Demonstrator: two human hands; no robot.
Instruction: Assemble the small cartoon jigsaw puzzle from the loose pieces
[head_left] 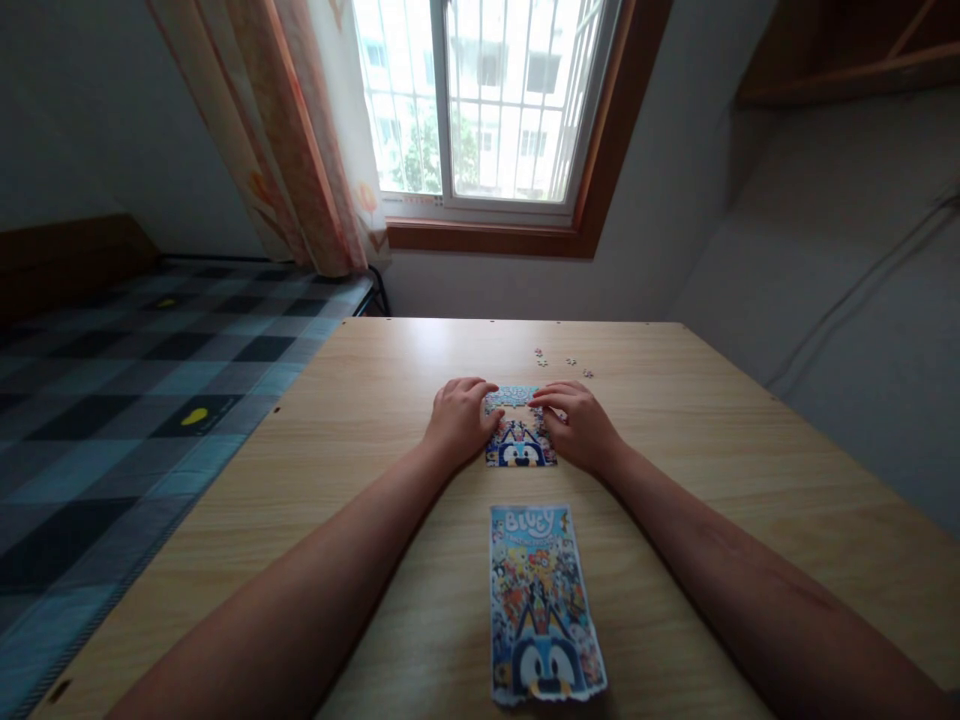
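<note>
Checked bed (187,345) is seen at far left, beside the table (337,400); left hand (461,420) comes next, fingers bent and parted at the left edge of a partly assembled jigsaw (523,456), whether anything is gripped cannot be told; jigsaw is laid flat between it and the right hand (577,425), long axis apparently pointed away from the body; gap (516,411) across its middle is flanked by left thumb and right fingertips, neither clearly nearer; matching printed sheet (546,600) is placed nearer the body; four loose pieces (571,361) are scattered beyond, closer to the right hand; its fingers are curled at the jigsaw's right edge, pinched piece not confirmable.
</note>
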